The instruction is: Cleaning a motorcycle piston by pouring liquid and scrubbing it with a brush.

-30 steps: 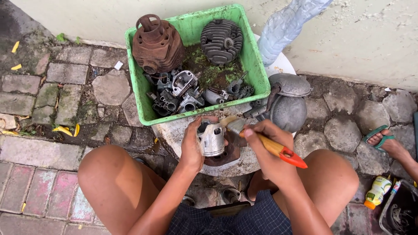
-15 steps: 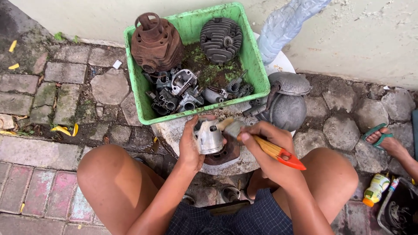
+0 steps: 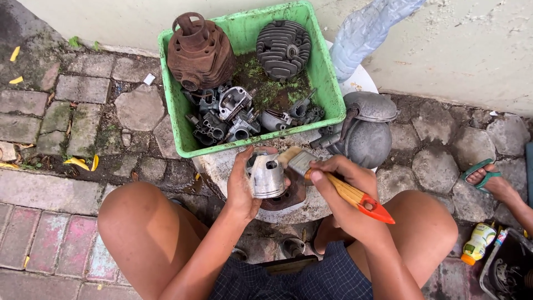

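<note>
Head view: left hand [image 3: 243, 186] clamps the piston [image 3: 266, 176], right hand [image 3: 340, 179] grips the paintbrush [image 3: 333, 183] (bristles touching); greasy metal could slip onto stone.

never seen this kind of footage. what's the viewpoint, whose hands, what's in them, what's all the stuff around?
One camera, worn on a person's head, looking down past bare knees. No robot: two bare hands. The left hand has a grip on a silver metal piston. The right hand holds a paintbrush with an orange-tipped wooden handle, bristles at the piston. Beyond them a green plastic tub holds a rusty finned cylinder, a dark finned cylinder head and small metal engine parts. At right, another person's sandalled foot.
</note>
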